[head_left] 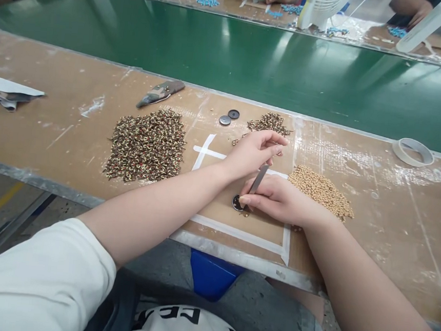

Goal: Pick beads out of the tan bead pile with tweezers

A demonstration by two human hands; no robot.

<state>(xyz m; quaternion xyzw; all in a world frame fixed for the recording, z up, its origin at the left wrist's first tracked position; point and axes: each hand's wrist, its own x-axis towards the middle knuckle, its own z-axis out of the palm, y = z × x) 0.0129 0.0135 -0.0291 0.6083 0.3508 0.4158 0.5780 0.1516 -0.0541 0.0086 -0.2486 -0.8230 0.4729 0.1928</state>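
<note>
Metal tweezers point(258, 179) sit pinched in right hand point(279, 199) fingers, touching dark disc point(237, 203).

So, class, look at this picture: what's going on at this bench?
A person sits at a brown workbench in front of a green conveyor belt. Their right hand grips a thin metal tool, with its fingertips on a small dark disc on the bench. Their left hand reaches to the edge of a small heap of patterned parts. A large heap of patterned parts lies to the left, and a tan bead pile to the right.
</note>
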